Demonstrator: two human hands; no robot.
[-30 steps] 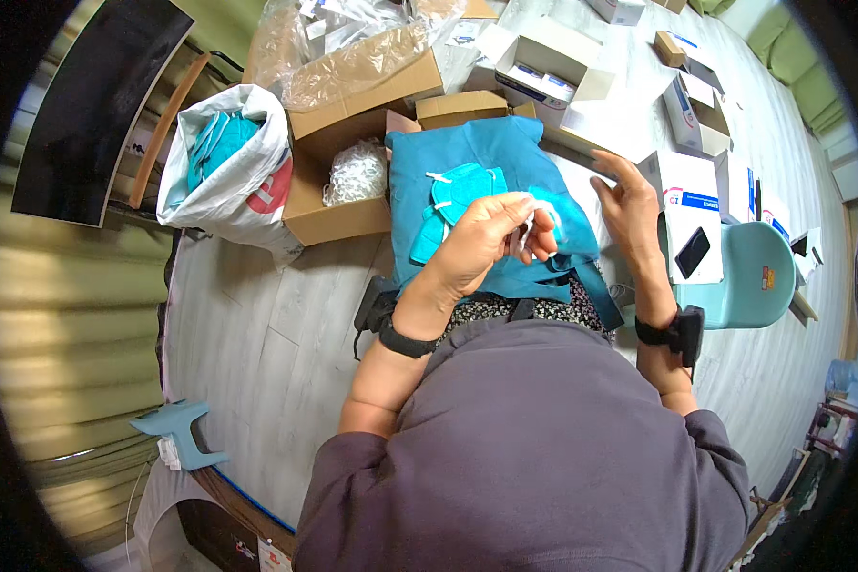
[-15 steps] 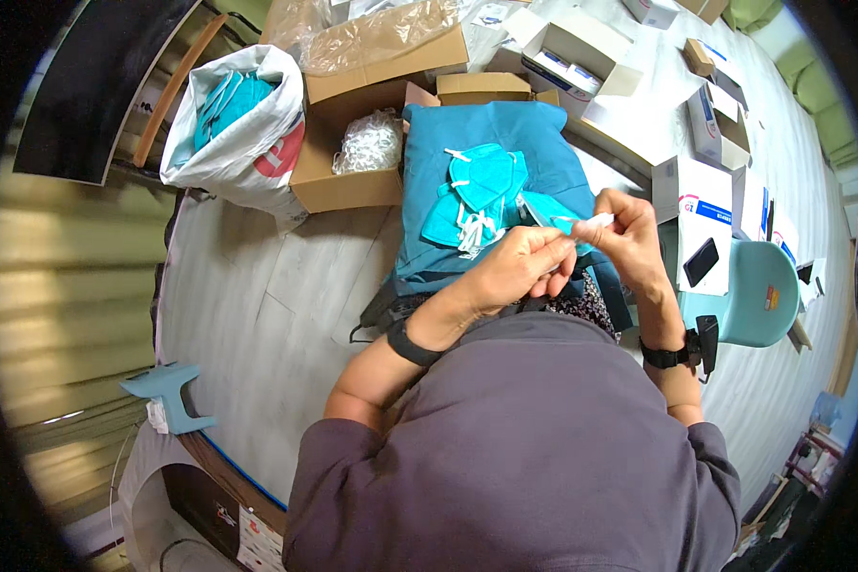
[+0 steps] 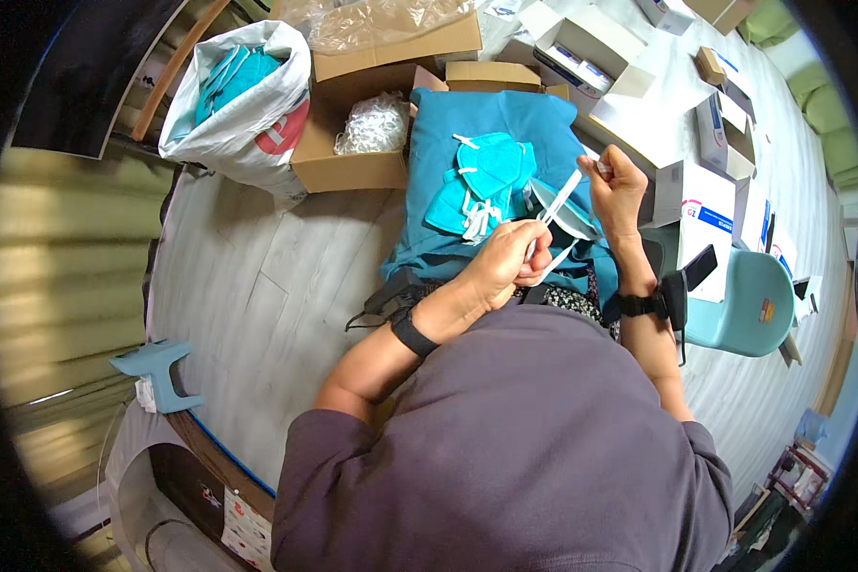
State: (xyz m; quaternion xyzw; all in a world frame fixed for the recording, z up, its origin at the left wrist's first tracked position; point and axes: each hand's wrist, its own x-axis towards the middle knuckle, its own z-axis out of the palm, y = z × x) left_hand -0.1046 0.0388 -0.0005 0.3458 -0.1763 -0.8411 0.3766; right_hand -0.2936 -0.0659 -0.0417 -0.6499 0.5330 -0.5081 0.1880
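Note:
My left hand (image 3: 513, 255) is closed in a pinch on a white elastic strap (image 3: 559, 198). That strap runs taut up to my right hand (image 3: 619, 194), whose fingers are curled tight around its other end. Just beyond and between my hands, a teal face mask (image 3: 567, 215) lies tilted with its pale inner side showing. A white loop hangs below it near my left fingers. Further left, several teal masks (image 3: 494, 170) with white straps are piled on a blue-green cloth cushion (image 3: 558, 124) in front of me.
Far left stands a white bag (image 3: 275, 100) filled with teal masks. Beside it, a cardboard box (image 3: 348, 172) holds a bundle of white straps (image 3: 372, 124). White cartons (image 3: 705, 205), a phone (image 3: 701, 267) and a pale teal chair (image 3: 758, 305) are on the right. A small blue stool (image 3: 160, 367) stands left.
My right hand has moved up and away from my left, drawing the white strap out long between them. The mask has tilted, showing its inner side. My left hand has shifted slightly left.

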